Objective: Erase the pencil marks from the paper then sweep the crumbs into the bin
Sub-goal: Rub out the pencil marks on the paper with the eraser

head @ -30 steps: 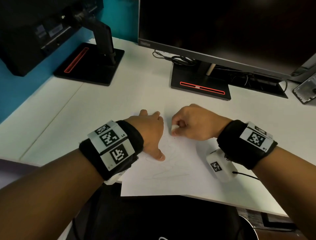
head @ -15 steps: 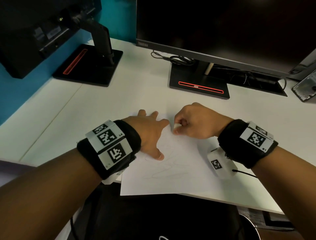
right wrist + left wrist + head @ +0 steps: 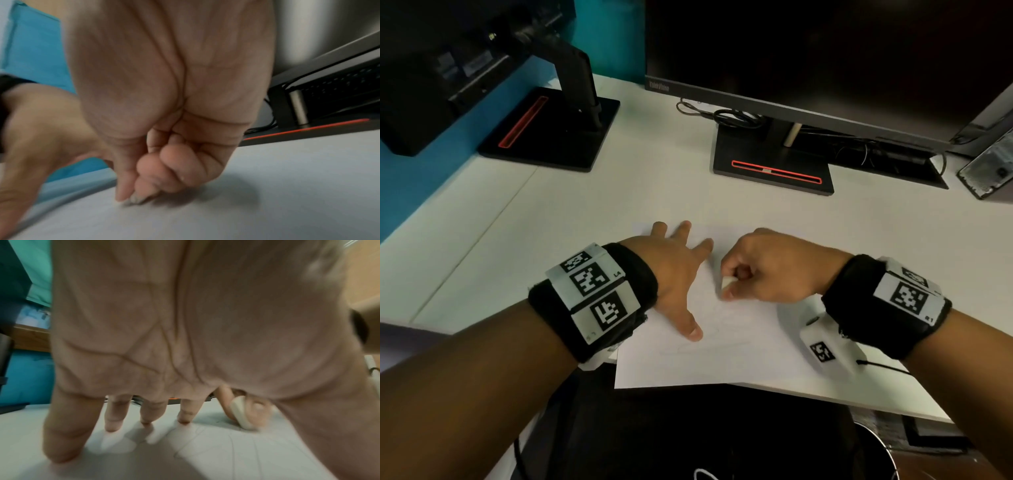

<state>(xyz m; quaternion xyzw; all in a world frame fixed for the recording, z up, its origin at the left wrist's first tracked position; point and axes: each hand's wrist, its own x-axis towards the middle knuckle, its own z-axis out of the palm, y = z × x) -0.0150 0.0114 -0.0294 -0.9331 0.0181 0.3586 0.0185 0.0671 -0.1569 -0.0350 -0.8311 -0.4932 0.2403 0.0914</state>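
A white sheet of paper (image 3: 722,359) with faint pencil scribbles (image 3: 705,346) lies at the desk's near edge. My left hand (image 3: 678,270) lies flat on the paper's left part, fingers spread and straight, thumb pointing toward me. My right hand (image 3: 756,270) is curled into a fist and pinches a small white eraser (image 3: 727,283) between thumb and forefinger, its lower end on the paper. In the left wrist view the eraser (image 3: 240,415) touches the sheet just right of my fingertips (image 3: 185,418). The right wrist view shows only my curled fingers (image 3: 148,183) against the paper.
Two black monitor stands with red stripes sit behind the paper, one at left (image 3: 551,130) and one at centre (image 3: 774,168), with cables (image 3: 722,114) between. A metal-rimmed bin (image 3: 883,452) shows below the desk edge at lower right. Bare white desk (image 3: 585,212) lies left of the paper.
My right hand with the eraser slid away from me and back toward me over the paper's upper middle. The left hand stayed flat on the sheet, fingers a little more spread.
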